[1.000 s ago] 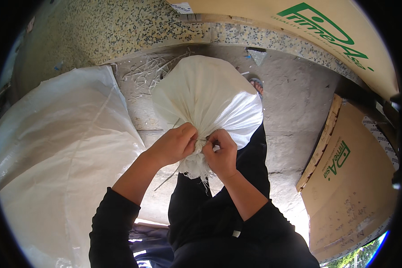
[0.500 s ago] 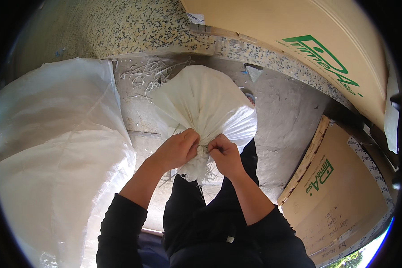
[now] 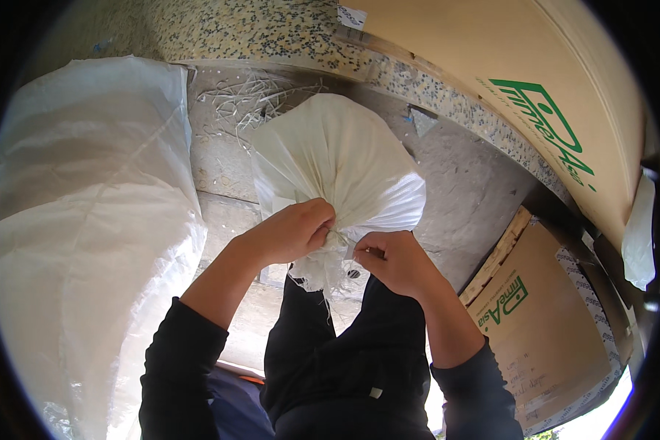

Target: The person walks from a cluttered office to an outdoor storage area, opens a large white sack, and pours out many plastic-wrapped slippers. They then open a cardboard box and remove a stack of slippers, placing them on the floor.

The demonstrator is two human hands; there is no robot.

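A white woven sack (image 3: 337, 154) stands full in front of my legs, its mouth gathered into a pleated neck with a frayed end (image 3: 319, 273) hanging toward me. My left hand (image 3: 301, 227) is closed around the left side of that neck. Just to the right of it, my right hand (image 3: 394, 260) is in a pinch on a short pale tie strip (image 3: 349, 248) at the neck. The fingers of the left hand partly hide the tied spot, so how the strip runs around it cannot be made out.
A large translucent white sheet-covered bulk (image 3: 88, 242) fills the left side. Loose pale strips (image 3: 253, 99) litter the concrete floor behind the sack. A speckled stone ledge (image 3: 271, 40) curves across the back. Large cardboard boxes (image 3: 550, 315) on wooden supports stand at the right.
My right hand has moved slightly right and down, away from the neck, with the pale strip at its fingertips. The left hand keeps its hold; the whole view has shifted a little.
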